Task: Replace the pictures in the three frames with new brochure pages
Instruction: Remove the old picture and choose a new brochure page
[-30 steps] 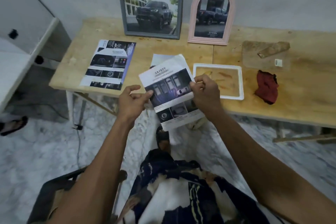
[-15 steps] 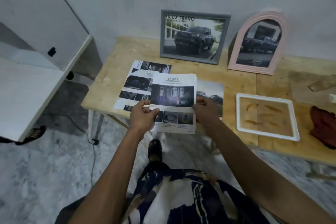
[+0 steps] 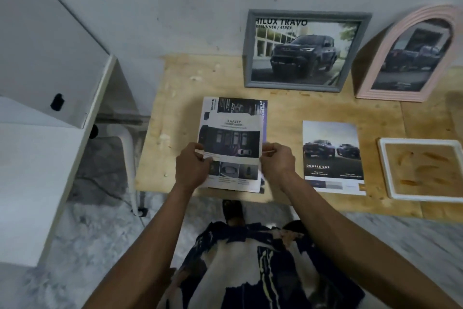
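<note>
Currently left hand and right hand pinch the side edges of the SAFETY brochure page, on another brochure sheet near the table's front-left corner. Square it up, avoid creasing.

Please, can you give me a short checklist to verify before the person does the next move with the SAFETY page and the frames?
1. Both hands hold the SAFETY page: ok, left hand and right hand pinch its side edges.
2. Page lies clear of other papers: not ok, it overlaps another brochure page beneath.
3. An empty frame is ready: ok, the white frame lies flat showing bare table inside.
4. DOUBLE CAB page is free: ok, flat and untouched.
5. Grey frame and pink arched frame filled: ok, both hold truck pictures.
6. Page fits the white frame: cannot tell.
</note>
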`<act>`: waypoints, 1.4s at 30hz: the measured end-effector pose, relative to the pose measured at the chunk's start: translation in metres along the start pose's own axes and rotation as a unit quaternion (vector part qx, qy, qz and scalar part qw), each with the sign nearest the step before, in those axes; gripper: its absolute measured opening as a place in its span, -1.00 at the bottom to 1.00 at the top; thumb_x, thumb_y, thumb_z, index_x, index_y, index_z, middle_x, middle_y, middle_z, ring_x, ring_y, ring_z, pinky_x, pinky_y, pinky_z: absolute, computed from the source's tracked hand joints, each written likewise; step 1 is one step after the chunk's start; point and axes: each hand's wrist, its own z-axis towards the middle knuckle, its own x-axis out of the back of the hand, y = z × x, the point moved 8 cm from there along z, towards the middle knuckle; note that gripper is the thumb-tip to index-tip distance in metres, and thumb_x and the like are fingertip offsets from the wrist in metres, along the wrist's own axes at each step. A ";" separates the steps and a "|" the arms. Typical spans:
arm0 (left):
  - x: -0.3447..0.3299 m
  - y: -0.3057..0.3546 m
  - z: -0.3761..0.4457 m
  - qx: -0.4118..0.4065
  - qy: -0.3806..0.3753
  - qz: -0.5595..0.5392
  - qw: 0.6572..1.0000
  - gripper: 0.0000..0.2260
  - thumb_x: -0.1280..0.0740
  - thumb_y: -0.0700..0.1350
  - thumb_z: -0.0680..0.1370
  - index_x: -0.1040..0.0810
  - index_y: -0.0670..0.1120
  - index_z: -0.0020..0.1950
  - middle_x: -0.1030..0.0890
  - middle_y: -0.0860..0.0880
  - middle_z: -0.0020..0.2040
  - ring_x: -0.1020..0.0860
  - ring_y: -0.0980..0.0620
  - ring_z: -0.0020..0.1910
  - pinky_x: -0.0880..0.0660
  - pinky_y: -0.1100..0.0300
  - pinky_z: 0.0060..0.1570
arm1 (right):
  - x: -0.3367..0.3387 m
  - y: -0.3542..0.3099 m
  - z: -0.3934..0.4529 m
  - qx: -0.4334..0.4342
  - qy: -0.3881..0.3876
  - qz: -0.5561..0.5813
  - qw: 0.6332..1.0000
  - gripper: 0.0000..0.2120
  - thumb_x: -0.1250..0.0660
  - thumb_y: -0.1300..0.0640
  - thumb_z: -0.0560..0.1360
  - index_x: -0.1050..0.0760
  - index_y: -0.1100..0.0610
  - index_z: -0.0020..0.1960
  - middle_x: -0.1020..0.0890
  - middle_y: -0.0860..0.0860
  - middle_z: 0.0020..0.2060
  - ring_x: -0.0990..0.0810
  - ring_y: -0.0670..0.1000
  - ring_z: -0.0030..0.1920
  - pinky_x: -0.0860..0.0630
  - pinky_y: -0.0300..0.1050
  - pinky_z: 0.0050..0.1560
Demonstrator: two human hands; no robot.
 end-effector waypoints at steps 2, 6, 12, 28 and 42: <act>-0.001 -0.007 0.013 0.002 -0.017 0.020 1.000 -0.68 -0.49 -0.15 0.46 -0.55 -0.12 0.19 -0.57 -0.01 -0.17 -0.61 -0.12 -0.04 -0.57 0.04 0.01 | -0.009 -0.003 0.002 -0.022 0.017 0.011 1.000 -0.74 -0.26 0.35 0.45 -0.64 0.11 -0.02 -0.69 0.04 0.02 -0.63 0.08 0.05 -0.53 -0.13 0.18; -0.007 -0.017 0.028 0.002 -0.041 0.045 0.998 -0.71 -0.48 -0.16 0.47 -0.56 -0.12 0.17 -0.55 0.05 -0.23 -0.55 0.03 -0.17 -0.36 0.28 -0.24 | -0.016 -0.007 0.002 -0.022 0.042 -0.014 0.999 -0.72 -0.23 0.37 0.45 -0.63 0.10 -0.03 -0.69 0.04 0.02 -0.62 0.06 0.03 -0.40 -0.32 0.04; -0.017 -0.029 0.039 0.023 -0.057 0.068 0.996 -0.68 -0.49 -0.12 0.44 -0.56 -0.06 0.16 -0.64 -0.03 -0.06 -0.58 -0.02 -0.12 -0.42 0.22 -0.11 | -0.023 -0.006 0.007 -0.031 0.055 -0.038 0.997 -0.71 -0.18 0.37 0.47 -0.62 0.14 0.02 -0.67 0.07 0.01 -0.55 0.03 -0.04 -0.34 -0.34 -0.02; -0.021 -0.036 0.037 0.036 -0.060 0.124 0.990 -0.59 -0.45 -0.07 0.46 -0.47 -0.03 0.28 -0.64 -0.07 0.10 -0.59 -0.13 0.07 -0.51 0.04 -0.01 | -0.033 0.009 0.011 -0.054 0.023 -0.043 0.997 -0.69 -0.21 0.36 0.52 -0.60 0.19 0.18 -0.64 0.05 0.08 -0.57 0.01 0.05 -0.31 -0.44 0.01; -0.090 0.041 0.015 -0.067 -0.122 0.056 0.989 -0.83 -0.39 -0.06 0.55 -0.51 -0.12 0.05 -0.56 -0.03 -0.19 -0.60 -0.08 -0.14 -0.43 0.15 -0.16 | 0.079 0.052 0.005 -0.103 0.157 -0.002 0.982 -0.79 -0.32 0.26 0.48 -0.60 0.11 0.08 -0.64 0.01 -0.12 -0.61 0.04 -0.04 -0.56 -0.10 0.07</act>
